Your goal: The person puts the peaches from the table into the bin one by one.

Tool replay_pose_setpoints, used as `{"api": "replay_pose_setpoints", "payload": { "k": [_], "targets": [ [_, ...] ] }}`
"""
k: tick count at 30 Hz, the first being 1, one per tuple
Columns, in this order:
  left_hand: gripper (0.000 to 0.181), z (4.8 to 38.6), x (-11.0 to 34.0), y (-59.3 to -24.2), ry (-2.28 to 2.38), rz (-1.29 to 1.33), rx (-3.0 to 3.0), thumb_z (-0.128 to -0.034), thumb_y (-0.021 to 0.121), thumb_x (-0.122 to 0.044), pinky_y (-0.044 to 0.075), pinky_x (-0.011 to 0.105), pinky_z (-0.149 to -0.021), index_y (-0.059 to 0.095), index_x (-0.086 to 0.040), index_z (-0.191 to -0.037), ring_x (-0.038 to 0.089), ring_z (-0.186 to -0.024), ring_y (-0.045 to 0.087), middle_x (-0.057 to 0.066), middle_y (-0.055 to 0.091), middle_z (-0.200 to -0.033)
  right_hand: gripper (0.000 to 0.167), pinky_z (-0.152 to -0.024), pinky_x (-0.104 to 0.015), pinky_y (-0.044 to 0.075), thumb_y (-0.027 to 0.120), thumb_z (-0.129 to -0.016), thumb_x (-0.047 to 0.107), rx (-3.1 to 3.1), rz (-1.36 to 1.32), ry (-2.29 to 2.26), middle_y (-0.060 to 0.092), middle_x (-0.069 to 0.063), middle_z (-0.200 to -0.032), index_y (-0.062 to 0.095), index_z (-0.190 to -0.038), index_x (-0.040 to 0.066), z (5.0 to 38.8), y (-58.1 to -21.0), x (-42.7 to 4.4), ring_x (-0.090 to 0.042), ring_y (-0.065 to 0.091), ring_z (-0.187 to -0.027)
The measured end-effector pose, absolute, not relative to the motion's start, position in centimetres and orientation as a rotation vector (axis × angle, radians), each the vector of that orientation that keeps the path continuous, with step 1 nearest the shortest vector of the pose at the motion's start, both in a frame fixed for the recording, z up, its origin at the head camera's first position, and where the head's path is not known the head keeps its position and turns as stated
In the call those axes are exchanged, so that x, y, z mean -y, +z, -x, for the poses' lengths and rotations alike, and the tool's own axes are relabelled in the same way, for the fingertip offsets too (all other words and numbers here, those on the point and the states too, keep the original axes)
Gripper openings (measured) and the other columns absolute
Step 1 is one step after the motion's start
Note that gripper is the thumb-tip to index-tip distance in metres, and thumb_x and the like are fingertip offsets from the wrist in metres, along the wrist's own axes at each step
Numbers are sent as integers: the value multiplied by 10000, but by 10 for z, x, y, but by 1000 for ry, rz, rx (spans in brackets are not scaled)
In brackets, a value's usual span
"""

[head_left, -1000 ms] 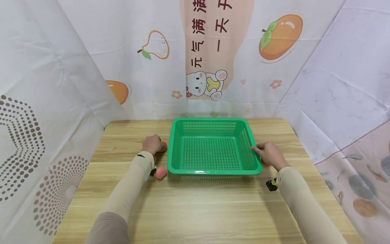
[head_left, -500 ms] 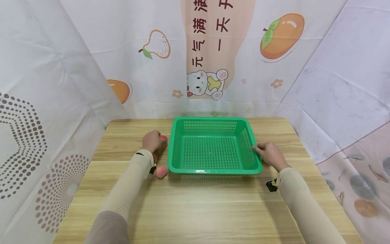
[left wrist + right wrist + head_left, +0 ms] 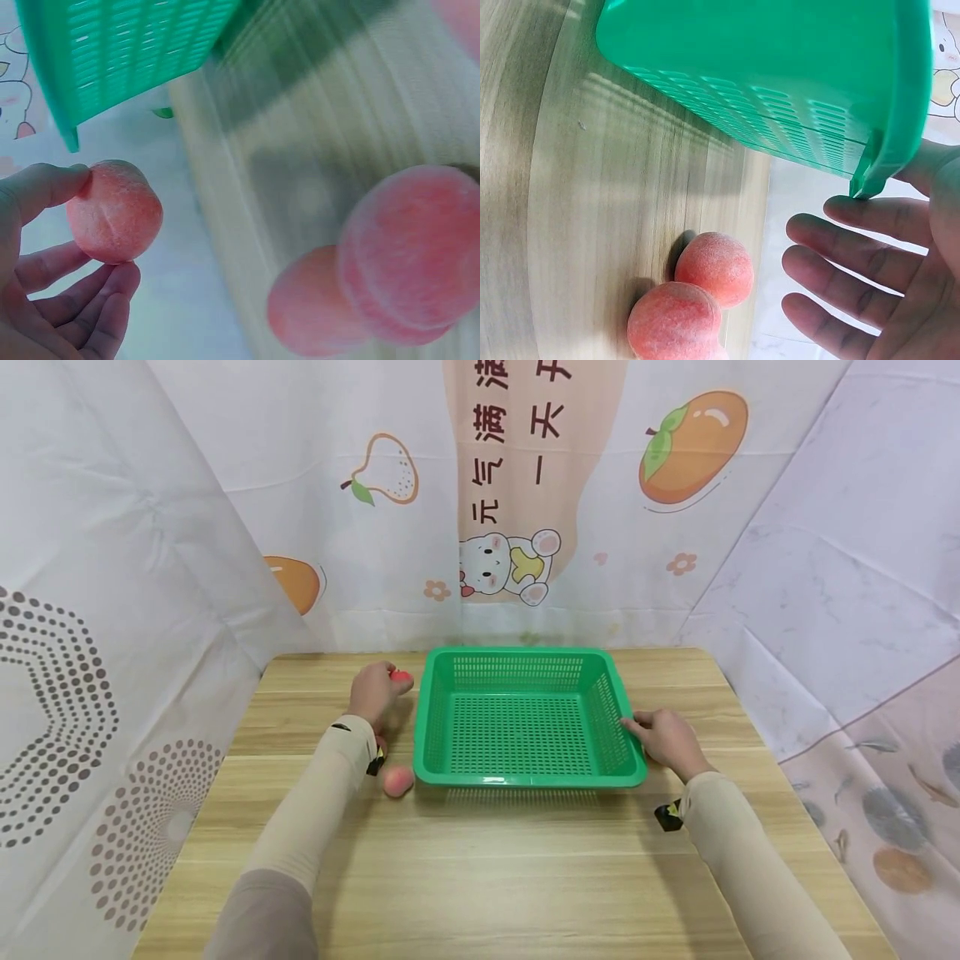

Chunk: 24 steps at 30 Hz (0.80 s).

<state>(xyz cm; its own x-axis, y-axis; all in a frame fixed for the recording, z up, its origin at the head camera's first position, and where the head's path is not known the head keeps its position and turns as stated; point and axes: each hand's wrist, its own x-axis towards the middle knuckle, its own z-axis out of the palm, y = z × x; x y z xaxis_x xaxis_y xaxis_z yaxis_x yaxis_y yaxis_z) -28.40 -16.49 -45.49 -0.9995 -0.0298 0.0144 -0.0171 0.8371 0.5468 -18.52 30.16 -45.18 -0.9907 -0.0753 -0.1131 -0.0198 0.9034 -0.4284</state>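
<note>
My left hand (image 3: 372,693) pinches a pinkish-red peach (image 3: 115,212) between thumb and fingers, lifted off the table just left of the green plastic basket (image 3: 517,735). Other peaches (image 3: 412,255) lie on the table below that hand; one single peach (image 3: 397,781) shows clearly by the basket's near left corner. Across on the other side, my right hand (image 3: 667,739) pinches the basket's right rim (image 3: 907,97), thumb inside and index finger outside, the other fingers spread. Peaches (image 3: 714,268) stand on the table beneath it, mostly hidden in the head view. Nothing lies inside the basket.
The wooden table (image 3: 480,877) carries the basket near its back edge. Printed curtains (image 3: 300,510) hang close behind the table and along both sides.
My left hand has picked up the peach and moved it away from me, toward the back of the table. My right hand and the basket have stayed in place.
</note>
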Motion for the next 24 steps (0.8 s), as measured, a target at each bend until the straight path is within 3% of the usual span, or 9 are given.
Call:
{"api": "replay_pose_setpoints", "payload": {
  "k": [10, 24],
  "targets": [
    [462, 293, 153, -433, -982, 34, 2923, -877, 653, -360, 504, 425, -806, 641, -11, -1180, 302, -911, 610, 162, 685, -1071, 583, -967, -612, 427, 472, -1023, 395, -2941, 60, -630, 550, -312, -1305, 521, -1334, -96, 183, -449, -299, -502, 529, -1183],
    [517, 301, 123, -412, -1066, 63, 2950, -904, 624, -391, 518, 425, -889, 606, -15, -1260, 291, -997, 596, 152, 656, -1182, 567, -985, -615, 415, 459, -1027, 383, -2953, 45, -599, 559, -299, -1303, 505, -1356, -77, 184, -451, -300, -493, 544, -1170]
  ]
}}
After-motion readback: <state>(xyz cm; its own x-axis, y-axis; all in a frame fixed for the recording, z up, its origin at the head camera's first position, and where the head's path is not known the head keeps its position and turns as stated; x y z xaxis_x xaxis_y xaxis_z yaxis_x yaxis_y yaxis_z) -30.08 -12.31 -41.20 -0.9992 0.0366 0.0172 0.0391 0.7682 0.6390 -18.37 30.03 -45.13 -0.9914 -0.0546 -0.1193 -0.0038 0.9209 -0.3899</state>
